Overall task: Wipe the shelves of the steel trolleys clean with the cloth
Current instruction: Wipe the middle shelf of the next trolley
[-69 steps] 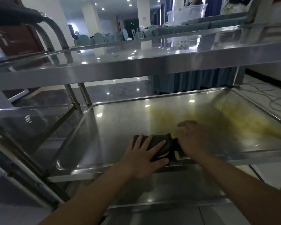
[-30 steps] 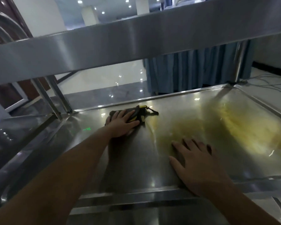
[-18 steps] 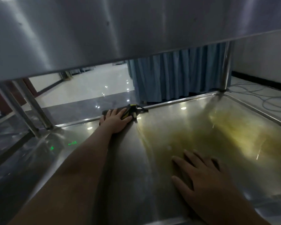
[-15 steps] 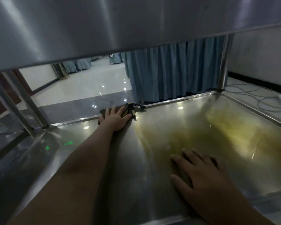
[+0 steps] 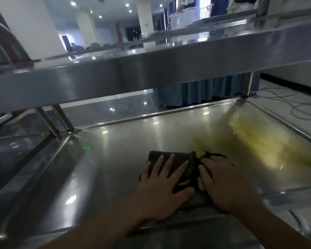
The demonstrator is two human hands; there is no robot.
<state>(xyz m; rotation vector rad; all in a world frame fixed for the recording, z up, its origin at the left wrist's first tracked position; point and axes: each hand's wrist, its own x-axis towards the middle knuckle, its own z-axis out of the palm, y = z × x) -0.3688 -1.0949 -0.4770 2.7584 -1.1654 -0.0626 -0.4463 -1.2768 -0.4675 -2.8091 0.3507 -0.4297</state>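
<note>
A dark cloth [image 5: 183,159] with yellow trim lies on the steel trolley's middle shelf [image 5: 115,159], near its front edge. My left hand [image 5: 162,191] presses flat on the cloth's left part with fingers spread. My right hand [image 5: 226,187] sits on the cloth's right end, with its fingers curled over the bunched, frayed edge. A yellowish smear [image 5: 258,141] spreads over the right half of the shelf, starting just beyond the cloth. The left half looks plain grey steel with light reflections.
The trolley's top shelf [image 5: 151,69] hangs low overhead across the view. A second steel trolley [image 5: 16,150] stands close on the left. Beyond are a blue-skirted table [image 5: 205,90], cables on the floor [image 5: 294,105] at right, and a clear plastic box [image 5: 187,17] up high.
My left hand has dragged the cloth from the shelf's far edge back to the front. My right hand left the bare shelf and now lies on the cloth. My view has risen.
</note>
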